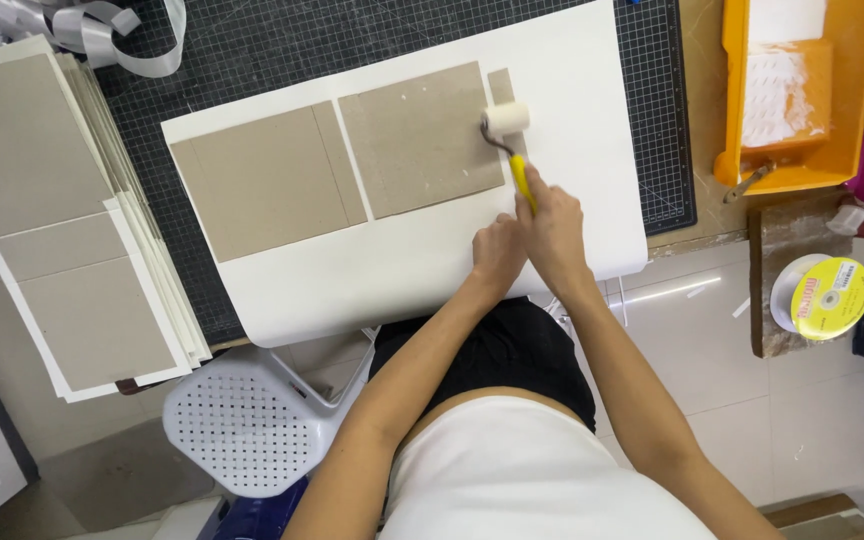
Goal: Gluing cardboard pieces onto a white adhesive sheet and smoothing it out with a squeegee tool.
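Nearest the lens is the person's white top and black lap, with both forearms reaching up to the white sheet [422,270] spread on the dark cutting mat [282,40]. Their right hand [555,225] is closed around the yellow handle of a small paint roller [507,135], whose white head rests at the right edge of the sheet's greyboard pieces. Their left hand [497,250] sits just left of it, fingers curled against the sheet; I cannot tell if it grips anything.

By my reading, 3 greyboard panels [422,140] already lie placed on the sheet, and the roller is working the narrow right one; the sheet's bare margins are not yet folded over.

Left of the sheet lies a stack of finished-looking boards [62,250]. Right of it, beyond the mat, stands an orange tray [802,165] holding white paste. Below that tray, a ribbon spool [822,295] shows a round yellow label with red print.
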